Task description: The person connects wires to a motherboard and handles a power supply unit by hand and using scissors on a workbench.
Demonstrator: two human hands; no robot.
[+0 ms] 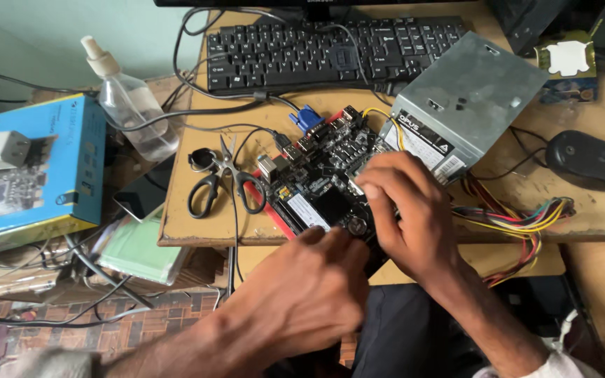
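- The motherboard [316, 183] is laid at the desk's [197, 231] front edge, just left of the grey power supply [467, 98], already cabled to it
- The right hand [407, 217] is pressed, fingers curled, onto the board; the left hand [302, 294] is rested at its near edge, grip hidden
- Seating looks unfinished

Worn wooden desk [190, 234], tiled floor [141, 325]

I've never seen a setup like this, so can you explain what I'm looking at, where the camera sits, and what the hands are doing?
There is no machine: the single picture comes from a camera on a person's head, looking down at their own bare hands. The left hand and right hand both rest on a black circuit board at the edge of a worn wooden desk. Neither clearly grips anything. Around it lie scissors, a grey metal power supply box with coloured wires, a keyboard and a mouse.
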